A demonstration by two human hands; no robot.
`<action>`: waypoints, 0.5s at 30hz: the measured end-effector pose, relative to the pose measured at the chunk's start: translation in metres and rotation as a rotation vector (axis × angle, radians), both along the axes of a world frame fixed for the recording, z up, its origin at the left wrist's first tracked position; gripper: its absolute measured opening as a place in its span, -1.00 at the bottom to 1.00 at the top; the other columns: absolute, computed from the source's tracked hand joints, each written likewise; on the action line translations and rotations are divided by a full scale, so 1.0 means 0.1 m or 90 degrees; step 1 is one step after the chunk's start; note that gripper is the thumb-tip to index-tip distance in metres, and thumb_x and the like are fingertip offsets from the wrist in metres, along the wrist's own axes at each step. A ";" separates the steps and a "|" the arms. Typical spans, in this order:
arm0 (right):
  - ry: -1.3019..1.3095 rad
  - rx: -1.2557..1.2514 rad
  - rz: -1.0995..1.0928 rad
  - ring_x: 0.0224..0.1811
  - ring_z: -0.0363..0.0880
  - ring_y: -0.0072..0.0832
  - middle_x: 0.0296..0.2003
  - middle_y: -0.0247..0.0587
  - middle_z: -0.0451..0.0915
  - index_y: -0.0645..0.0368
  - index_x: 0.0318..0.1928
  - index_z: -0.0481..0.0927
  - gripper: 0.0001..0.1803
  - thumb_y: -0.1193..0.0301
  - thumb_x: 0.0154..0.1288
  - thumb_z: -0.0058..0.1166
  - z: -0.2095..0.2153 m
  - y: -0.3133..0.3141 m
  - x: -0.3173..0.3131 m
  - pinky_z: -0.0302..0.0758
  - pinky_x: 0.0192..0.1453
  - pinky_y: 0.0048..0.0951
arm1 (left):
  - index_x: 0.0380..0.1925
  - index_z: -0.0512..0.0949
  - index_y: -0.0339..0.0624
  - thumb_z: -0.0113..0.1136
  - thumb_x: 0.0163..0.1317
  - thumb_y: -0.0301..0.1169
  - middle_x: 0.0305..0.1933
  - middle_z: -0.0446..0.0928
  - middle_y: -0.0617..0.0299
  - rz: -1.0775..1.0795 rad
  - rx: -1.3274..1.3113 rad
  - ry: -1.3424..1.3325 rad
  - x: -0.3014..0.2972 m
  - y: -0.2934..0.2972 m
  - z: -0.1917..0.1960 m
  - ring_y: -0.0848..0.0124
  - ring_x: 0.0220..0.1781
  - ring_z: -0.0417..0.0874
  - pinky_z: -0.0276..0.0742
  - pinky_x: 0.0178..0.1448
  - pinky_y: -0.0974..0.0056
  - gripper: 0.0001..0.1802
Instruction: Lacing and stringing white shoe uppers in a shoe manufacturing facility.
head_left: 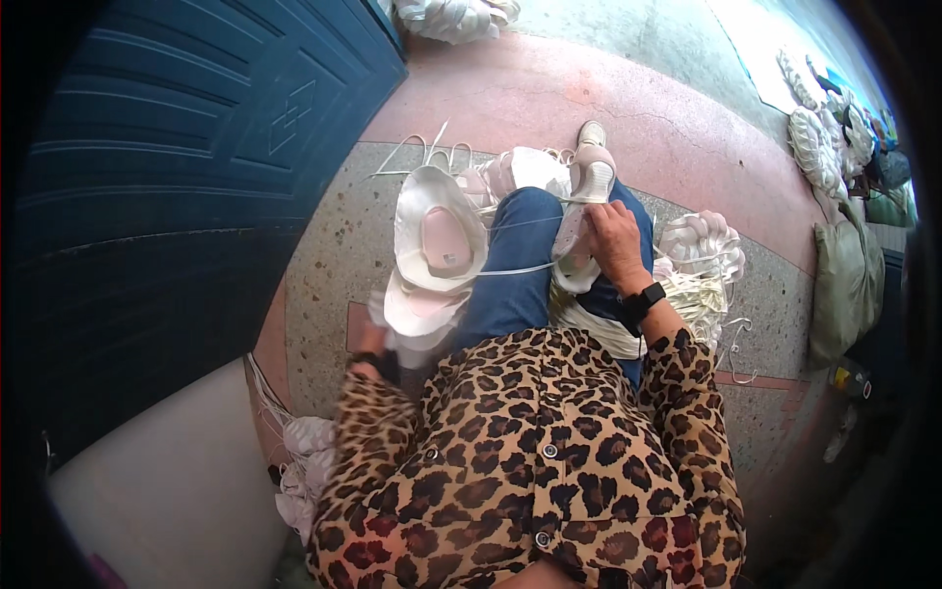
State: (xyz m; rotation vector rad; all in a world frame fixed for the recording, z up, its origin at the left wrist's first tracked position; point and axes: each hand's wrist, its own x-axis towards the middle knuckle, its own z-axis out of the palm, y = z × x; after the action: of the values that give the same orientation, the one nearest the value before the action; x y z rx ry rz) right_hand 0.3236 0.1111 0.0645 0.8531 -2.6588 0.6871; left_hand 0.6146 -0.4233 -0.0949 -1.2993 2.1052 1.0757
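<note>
Seated on a speckled floor beside a blue door, legs out, jeans and a leopard-print shirt filling the lower frame. Right hand down on the right knee, grip closed over a pale shoe upper, fingers pressing it against the denim; black watch at the wrist. A thin white cord running taut from that piece leftward across the thigh toward a stack of pale pink-and-white shoe pieces resting against the left leg. Left hand low at the left side, blurred and half hidden by the sleeve; cannot tell how far its grip is open or whether anything is in it, though it sits just under the bottom of the stack. Judged mid-run: one piece in hand and being worked on the knee, cord not yet free of it. A fair amount seemingly done or sorted: the stack at the left, a bundle of white straps under the right forearm, a heap of white pieces just past the right knee. More heaps well apart, at the top edge and along the right wall, plus a pale green sack. Finished or waiting, cannot tell which from here. Loose scraps by the left hip.
</note>
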 end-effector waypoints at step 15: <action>-0.013 0.041 -0.079 -0.26 0.60 -0.14 -0.40 -0.13 0.63 0.12 -0.29 0.56 -0.90 0.38 0.32 0.06 0.08 0.00 -0.39 0.50 -0.18 -0.13 | 0.17 0.50 -0.27 0.32 0.28 -0.25 0.08 0.62 0.09 -0.292 -0.243 0.528 -3.19 0.93 2.77 0.32 0.02 0.61 0.54 0.13 0.20 -0.48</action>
State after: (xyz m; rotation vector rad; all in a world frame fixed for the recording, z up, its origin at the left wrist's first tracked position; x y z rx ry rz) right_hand 0.2843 0.1108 0.0726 0.6935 -2.7380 0.5875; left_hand 0.2958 -0.3303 0.1825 -0.4350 3.1325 1.1441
